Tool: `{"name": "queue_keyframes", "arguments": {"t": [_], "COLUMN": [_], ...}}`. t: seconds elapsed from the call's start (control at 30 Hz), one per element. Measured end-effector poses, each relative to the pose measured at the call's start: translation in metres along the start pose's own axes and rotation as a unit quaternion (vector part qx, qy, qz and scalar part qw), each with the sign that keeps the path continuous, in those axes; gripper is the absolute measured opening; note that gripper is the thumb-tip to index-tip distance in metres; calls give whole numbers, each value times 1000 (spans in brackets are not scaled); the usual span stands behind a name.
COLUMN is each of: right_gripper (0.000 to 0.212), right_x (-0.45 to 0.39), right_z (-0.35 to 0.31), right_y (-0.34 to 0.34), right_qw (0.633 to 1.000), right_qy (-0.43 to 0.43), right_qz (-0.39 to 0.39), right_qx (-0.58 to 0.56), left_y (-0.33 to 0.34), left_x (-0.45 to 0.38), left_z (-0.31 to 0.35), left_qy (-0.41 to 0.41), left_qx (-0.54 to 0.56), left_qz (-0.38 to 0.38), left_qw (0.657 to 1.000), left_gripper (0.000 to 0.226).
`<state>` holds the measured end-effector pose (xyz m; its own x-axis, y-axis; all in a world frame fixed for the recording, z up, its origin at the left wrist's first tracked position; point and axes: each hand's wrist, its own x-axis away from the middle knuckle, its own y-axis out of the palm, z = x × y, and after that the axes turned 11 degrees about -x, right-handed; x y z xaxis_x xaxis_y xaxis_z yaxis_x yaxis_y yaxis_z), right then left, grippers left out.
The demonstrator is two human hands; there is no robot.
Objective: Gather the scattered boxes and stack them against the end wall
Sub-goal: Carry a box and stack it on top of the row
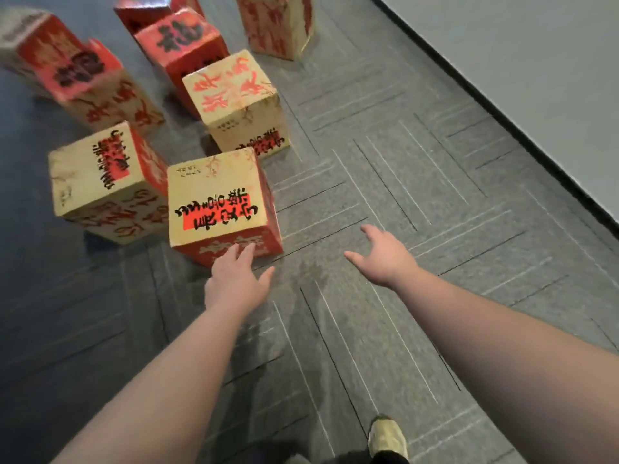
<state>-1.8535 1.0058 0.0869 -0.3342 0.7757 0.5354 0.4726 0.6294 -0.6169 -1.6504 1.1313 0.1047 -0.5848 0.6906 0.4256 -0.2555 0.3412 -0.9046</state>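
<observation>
Several cream and red boxes with printed characters lie scattered on the grey carpet. The nearest box [219,202] has a cream top and a red front face. My left hand [237,279] reaches to it with straight fingers, the fingertips at its red front face. My right hand [380,256] hovers open over bare carpet to the right of that box, holding nothing. Another cream box [107,184] stands to the left, and a third [239,102] just behind the nearest one.
More red and cream boxes [182,41] crowd the upper left, one [278,23] at the top centre. A pale wall [519,61] with a dark baseboard runs along the right. My shoe [387,437] shows at the bottom. Open carpet [402,145] lies between boxes and wall.
</observation>
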Motion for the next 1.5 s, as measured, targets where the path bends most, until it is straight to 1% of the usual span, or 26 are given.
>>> {"name": "queue_keyframes", "arguments": {"t": [0.2,0.33,0.43,0.57,0.77,0.97,1.07,1.23,1.5], "right_gripper": [72,74,75,76,93,96,99,103,110], "right_x": [-80,-134,-170,-206,-273,-326,-341,-357,-365], "right_z": [-91,-144,-181,-215,-230,-234,-232,-222,-216], "right_y": [52,84,113,147,180,205,214,224,240], "right_qw": [998,998,998,998,992,991,990,992,991], "right_qy": [-16,3,1,19,57,74,79,90,122], "right_qz": [-47,-35,-32,-51,-87,-71,-61,-36,-21], "right_qx": [50,58,50,38,69,87,97,80,45], "left_y": [-5,-15,-21,-20,-12,13,31,53,67], "left_x": [-85,-152,-194,-240,-302,-360,-375,-397,-416], "left_z": [-76,-120,-149,-180,-202,-212,-213,-214,-217], "left_qy": [-55,-39,-24,-60,-82,-104,-91,-84,-73], "left_qx": [42,50,43,43,42,61,50,53,117], "left_qz": [-14,-19,-25,-32,-83,-109,-114,-122,-123], "left_qw": [998,998,998,997,992,987,988,988,983], "left_gripper": [69,68,68,74,83,92,96,102,108]}}
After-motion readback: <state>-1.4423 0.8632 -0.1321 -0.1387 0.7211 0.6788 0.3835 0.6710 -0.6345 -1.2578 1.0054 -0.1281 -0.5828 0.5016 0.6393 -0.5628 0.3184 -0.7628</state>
